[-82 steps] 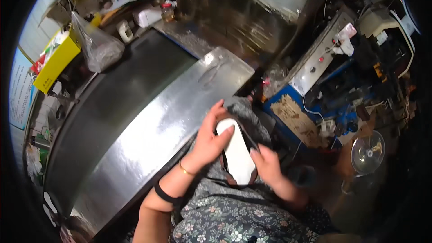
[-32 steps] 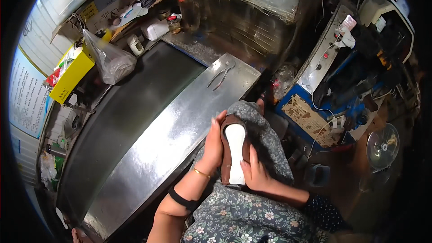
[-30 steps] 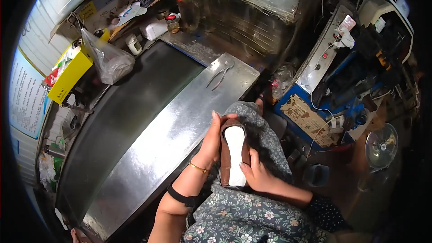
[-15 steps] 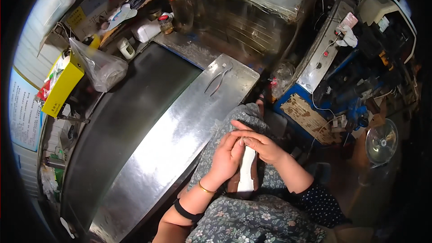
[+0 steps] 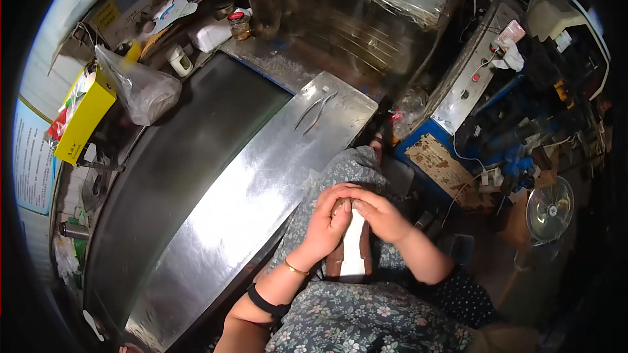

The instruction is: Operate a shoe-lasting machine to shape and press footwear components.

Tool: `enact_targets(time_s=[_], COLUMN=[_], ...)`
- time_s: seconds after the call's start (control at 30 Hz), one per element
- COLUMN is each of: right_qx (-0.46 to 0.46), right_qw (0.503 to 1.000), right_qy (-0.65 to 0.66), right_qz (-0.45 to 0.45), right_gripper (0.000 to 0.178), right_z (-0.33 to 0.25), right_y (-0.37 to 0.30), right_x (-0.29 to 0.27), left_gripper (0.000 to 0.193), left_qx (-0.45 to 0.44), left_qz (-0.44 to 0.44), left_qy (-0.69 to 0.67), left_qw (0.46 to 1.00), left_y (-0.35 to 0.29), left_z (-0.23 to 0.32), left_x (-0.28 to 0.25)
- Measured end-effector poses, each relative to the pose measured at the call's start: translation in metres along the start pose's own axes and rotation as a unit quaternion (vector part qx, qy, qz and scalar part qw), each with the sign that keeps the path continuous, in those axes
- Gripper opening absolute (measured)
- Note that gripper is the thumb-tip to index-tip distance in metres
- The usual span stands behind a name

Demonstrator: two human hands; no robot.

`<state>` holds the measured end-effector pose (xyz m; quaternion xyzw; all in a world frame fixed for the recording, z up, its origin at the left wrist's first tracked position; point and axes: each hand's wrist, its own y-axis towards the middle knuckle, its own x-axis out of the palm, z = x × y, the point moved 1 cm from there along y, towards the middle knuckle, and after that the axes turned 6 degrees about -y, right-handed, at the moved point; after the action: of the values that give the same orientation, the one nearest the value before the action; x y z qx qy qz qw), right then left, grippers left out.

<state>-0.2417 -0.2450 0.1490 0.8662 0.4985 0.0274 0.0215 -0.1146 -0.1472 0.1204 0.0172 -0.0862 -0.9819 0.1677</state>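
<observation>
A half-made shoe (image 5: 354,248) rests on my lap over the floral apron (image 5: 379,314), bottom side up. Brown material wraps its sides and a white strip runs down its middle. My left hand (image 5: 329,221) is closed round the far, narrower end from the left. From the right, my right hand (image 5: 384,217) curls over the same end, its fingers meeting those of the left. Both thumbs press near the edge of the white strip. The far tip is hidden beneath my fingers.
Left of my lap a shiny metal plate (image 5: 222,202) lies beside a dark conveyor belt (image 5: 176,137). Pliers (image 5: 316,112) lie on the plate's far end. A yellow box (image 5: 88,121) and plastic bag (image 5: 147,91) are at left. A blue machine (image 5: 418,137) and fan (image 5: 551,209) are at right.
My right hand's fingers were stretched out above the left hand; now they are wrapped over the shoe's far end. More of the shoe's brown side shows.
</observation>
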Motion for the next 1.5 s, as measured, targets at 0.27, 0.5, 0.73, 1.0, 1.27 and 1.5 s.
enact_targets(time_s=[0.27, 0.5, 0.73, 1.0, 1.27, 1.5], right_qx=[0.053, 0.040, 0.204, 0.265, 0.046, 0.131], right_qw=[0.990, 0.997, 0.948, 0.932, 0.888, 0.883], right_qy=[0.114, 0.061, 0.242, 0.200, 0.395, -0.226], right_qz=[-0.059, -0.018, -0.019, 0.148, 0.232, 0.390], right_gripper=[0.042, 0.044, 0.072, 0.071, 0.062, 0.047], right_z=[0.010, 0.009, 0.007, 0.085, 0.057, 0.119], right_y=[-0.004, -0.017, -0.110, -0.237, 0.013, 0.221], right_x=[-0.002, 0.001, -0.103, -0.102, -0.142, -0.165], left_gripper=[0.055, 0.080, 0.068, 0.050, 0.062, 0.061], left_qx=[-0.107, -0.116, 0.119, -0.046, 0.009, -0.018], left_qz=[-0.150, -0.090, -0.351, 0.080, 0.059, 0.056], left_qy=[-0.121, -0.071, -0.041, 0.278, 0.551, 0.559], left_qw=[0.975, 0.987, 0.928, 0.956, 0.832, 0.827], left_y=[0.011, 0.006, -0.024, 0.057, 0.054, 0.059], left_z=[-0.002, 0.024, 0.088, -0.051, -0.125, -0.111], left_x=[-0.033, -0.015, 0.065, -0.069, -0.100, -0.096])
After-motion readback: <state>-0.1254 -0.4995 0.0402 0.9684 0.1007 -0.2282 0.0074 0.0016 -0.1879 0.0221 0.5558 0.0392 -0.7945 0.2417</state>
